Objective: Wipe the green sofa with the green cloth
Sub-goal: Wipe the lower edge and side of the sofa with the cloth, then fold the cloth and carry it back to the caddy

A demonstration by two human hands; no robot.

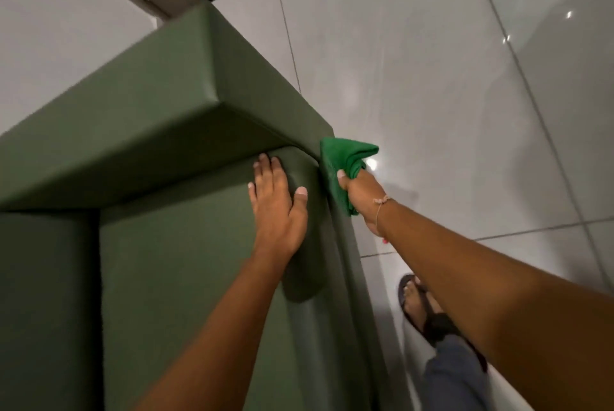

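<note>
- The green sofa filled the left half of the view, its thick padded arm running across the upper left and its seat cushion lying below, nearer the camera.
- The left hand lay flat on the cushion's rounded far-right corner, fingers spread and pointing away, thumb out to the right; it grasped nothing.
- The right hand was closed around the green cloth, thumb pressed on the fabric, just right of the sofa's outer right edge.
- The cloth was bunched in that fist, one part sticking up and fanning out above the thumb, another part hanging down against the sofa's right side panel, touching it.
- A thin string bracelet circled the right wrist.
- The glossy tiled floor spread to the right and far side of the sofa.
- Near the bottom right, under the right forearm, a foot in a dark sandal stood on the tiles, with a blue trouser leg just nearer.
</note>
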